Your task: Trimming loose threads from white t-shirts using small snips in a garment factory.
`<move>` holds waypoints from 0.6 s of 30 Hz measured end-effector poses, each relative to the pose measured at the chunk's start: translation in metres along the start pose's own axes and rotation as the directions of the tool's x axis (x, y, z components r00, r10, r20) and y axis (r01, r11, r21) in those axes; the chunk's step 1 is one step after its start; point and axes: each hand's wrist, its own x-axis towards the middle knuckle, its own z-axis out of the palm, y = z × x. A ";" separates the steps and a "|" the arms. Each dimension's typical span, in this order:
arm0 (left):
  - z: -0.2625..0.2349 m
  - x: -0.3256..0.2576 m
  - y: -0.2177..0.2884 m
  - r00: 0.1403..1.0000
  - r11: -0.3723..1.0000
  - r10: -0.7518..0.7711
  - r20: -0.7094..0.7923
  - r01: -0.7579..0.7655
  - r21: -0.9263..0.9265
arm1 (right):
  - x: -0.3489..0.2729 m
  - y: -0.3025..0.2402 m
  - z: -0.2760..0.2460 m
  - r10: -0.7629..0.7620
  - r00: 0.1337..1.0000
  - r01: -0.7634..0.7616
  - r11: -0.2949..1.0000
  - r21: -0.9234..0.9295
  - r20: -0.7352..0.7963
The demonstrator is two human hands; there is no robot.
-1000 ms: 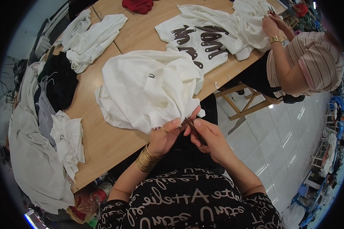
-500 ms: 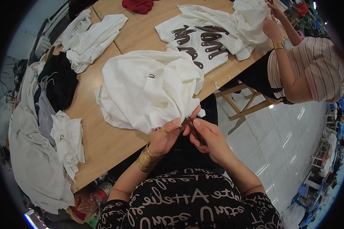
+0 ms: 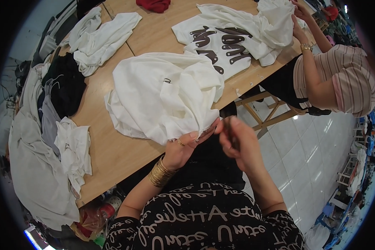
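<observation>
A white garment (image 3: pixel 143 96) lies bunched on the near edge of the table, with a small dark loop on its upper side. My left hand (image 3: pixel 182 149), banded with gold bangles, pinches the garment's frayed near edge between thumb and fingers. Just to the right, apart from the cloth, my right hand (image 3: pixel 245 143) is closed around a small dark tool, apparently thread snips (image 3: pixel 228 123). Motion blur and the fingers hide most of the snips.
The wooden table (image 3: pixel 108 160) also carries a printed white garment (image 3: pixel 237 68), another white garment (image 3: pixel 106 41) and red cloth (image 3: pixel 154 5). Clothes pile at left, including a black garment (image 3: pixel 68 89). At right, a co-worker (image 3: pixel 337 79) handles white cloth near a wooden stool (image 3: pixel 268 114).
My right hand has moved right and slightly up with the snips, away from the garment's edge. My left hand keeps its pinch on the cloth.
</observation>
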 end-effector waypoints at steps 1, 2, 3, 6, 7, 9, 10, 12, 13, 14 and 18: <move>-0.002 0.000 0.001 1.000 0.999 -0.006 0.010 0.006 0.045 | -0.002 0.001 0.002 0.084 0.995 -0.083 0.996 -0.019 0.056; -0.002 -0.001 0.003 1.000 0.999 -0.004 0.010 0.004 0.046 | -0.003 0.004 0.005 0.087 0.993 -0.081 0.993 -0.084 0.075; -0.002 -0.001 0.004 1.000 0.999 -0.008 0.000 0.008 0.047 | -0.004 0.008 0.006 0.093 0.991 -0.078 0.985 -0.151 0.092; 0.007 -0.001 0.007 0.999 0.999 -0.003 -0.044 0.005 0.044 | -0.007 0.013 0.006 0.096 0.989 -0.076 0.983 -0.165 0.113; 0.009 -0.001 0.008 0.997 0.999 0.002 -0.075 0.001 0.041 | -0.007 0.014 0.006 0.095 0.988 -0.074 0.984 -0.161 0.123; 0.005 -0.002 0.007 0.998 0.999 -0.008 -0.056 0.010 0.048 | -0.007 0.015 0.007 0.102 0.986 -0.080 0.983 -0.163 0.129; 0.003 -0.003 0.007 0.999 0.998 -0.020 -0.037 0.022 0.056 | -0.006 0.015 0.008 0.110 0.985 -0.087 0.983 -0.163 0.133; 0.006 -0.002 0.006 0.998 0.998 -0.012 -0.066 0.016 0.057 | -0.005 0.017 0.008 0.113 0.984 -0.089 0.982 -0.168 0.135; 0.006 -0.001 0.005 0.995 0.998 -0.005 -0.095 0.011 0.057 | -0.005 0.017 0.008 0.116 0.984 -0.092 0.981 -0.173 0.136; 0.002 -0.001 0.004 0.995 0.998 -0.006 -0.095 0.012 0.056 | -0.004 0.018 0.008 0.117 0.984 -0.093 0.981 -0.172 0.135; -0.011 -0.003 0.002 0.999 0.998 0.005 0.043 -0.002 -0.068 | -0.003 0.017 0.009 0.128 0.983 -0.113 0.986 -0.119 0.134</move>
